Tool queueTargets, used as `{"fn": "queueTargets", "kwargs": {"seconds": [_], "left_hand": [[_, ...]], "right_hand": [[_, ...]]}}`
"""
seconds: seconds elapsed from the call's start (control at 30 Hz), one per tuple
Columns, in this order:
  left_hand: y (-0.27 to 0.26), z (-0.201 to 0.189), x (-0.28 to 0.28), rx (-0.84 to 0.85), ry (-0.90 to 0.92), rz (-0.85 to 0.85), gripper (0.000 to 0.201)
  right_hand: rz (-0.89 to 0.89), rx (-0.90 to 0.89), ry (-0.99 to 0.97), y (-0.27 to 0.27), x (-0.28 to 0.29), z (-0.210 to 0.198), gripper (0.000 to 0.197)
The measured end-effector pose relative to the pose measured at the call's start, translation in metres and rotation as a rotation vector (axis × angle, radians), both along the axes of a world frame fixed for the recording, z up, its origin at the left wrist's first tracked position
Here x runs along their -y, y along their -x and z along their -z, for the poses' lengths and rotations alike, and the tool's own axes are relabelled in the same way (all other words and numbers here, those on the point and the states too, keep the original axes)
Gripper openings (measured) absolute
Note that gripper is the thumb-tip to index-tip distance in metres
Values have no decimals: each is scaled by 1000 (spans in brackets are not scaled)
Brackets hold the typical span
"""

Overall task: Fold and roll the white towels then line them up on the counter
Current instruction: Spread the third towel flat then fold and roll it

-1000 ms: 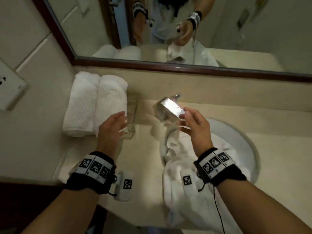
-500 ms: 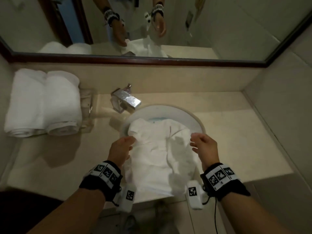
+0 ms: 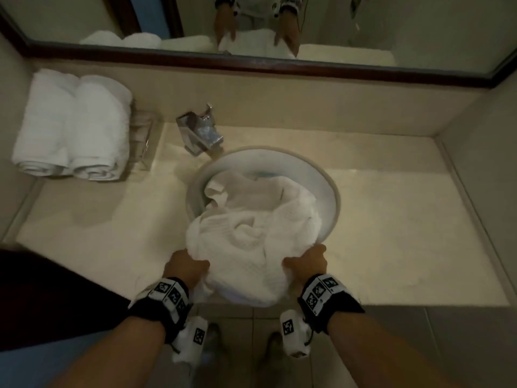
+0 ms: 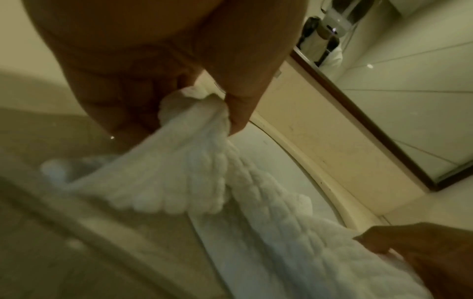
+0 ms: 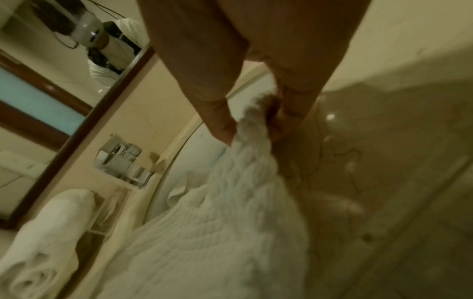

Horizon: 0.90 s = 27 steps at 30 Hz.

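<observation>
Since the picture half a second earlier, both hands are being drawn back toward the body, and the towel, then lying spread over the basin, is being gathered and pulled up at its near edge.

From the head view, the left hand (image 3: 187,266) and the right hand (image 3: 306,263) are being kept apart, each clamped on a near corner of the loose white towel (image 3: 253,233). The towel is being dragged partly out of the sink (image 3: 328,191), with its far end crumpled inside the bowl and its near edge hanging past the front of the desk (image 3: 391,233). Two rolled towels (image 3: 72,127) are lying side by side at the left, beside the faucet (image 3: 200,133). A likely trouble is that the far end is being left bunched, so any fold would be started crooked; it might also be dampened if the bowl is wet, which cannot be told.

From the left wrist view, the cloth is being pinched between thumb and curled fingers (image 4: 238,113); only a small tuft is being held, so it could be pulled free.

From the right wrist view, the same narrow pinch is being kept, and the faucet is standing close to the raised cloth, where a snag is possible.
</observation>
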<state>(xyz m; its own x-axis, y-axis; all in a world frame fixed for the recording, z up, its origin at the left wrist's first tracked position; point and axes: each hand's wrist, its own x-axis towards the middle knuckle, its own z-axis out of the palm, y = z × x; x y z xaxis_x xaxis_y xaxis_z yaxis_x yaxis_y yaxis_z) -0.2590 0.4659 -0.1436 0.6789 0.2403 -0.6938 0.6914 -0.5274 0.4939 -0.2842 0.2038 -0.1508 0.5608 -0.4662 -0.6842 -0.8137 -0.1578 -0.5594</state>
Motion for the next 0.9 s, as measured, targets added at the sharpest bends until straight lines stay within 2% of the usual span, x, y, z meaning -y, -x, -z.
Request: {"fn": "queueTargets", "kwargs": {"seconds": [0.03,0.1,0.17,0.2,0.33,0.43,0.5,0.53,0.63,0.67,0.77,0.8,0.9], "left_hand": [[3,-3,4,33,59,-51,72],[6,-15,15,150,160,-133,50],[5,-32,26,287,230,-137,24],[4,-41,30,349,274,-130,20],[-6,-74,46,453,456,-36,41],[-10,-94,56,425,583,151,84],[-13,-103,63,400,630,182,108],[-14,-108,66,394,660,172,115],[-19,-125,77,411,751,78,109],[-20,-131,81,421,777,44,103],[-24,-150,93,431,884,-32,95],[-25,-155,96,429,916,-50,96],[-27,-173,107,431,997,-68,93]], "right_hand": [[9,53,-81,-1,4,0,93],[41,170,-231,-4,17,4,95],[45,250,-400,-9,29,-5,91],[29,273,-466,-12,34,-15,88],[-114,279,-659,-28,59,-50,68],[-135,320,-720,-38,75,-68,49],[-128,371,-722,-42,81,-79,41],[-117,413,-702,-43,84,-85,45],[-31,521,-661,-45,96,-97,86],[-3,542,-664,-45,101,-103,84],[92,596,-708,-43,120,-118,30],[138,611,-716,-42,127,-122,22],[237,660,-720,-38,149,-134,20]]}}
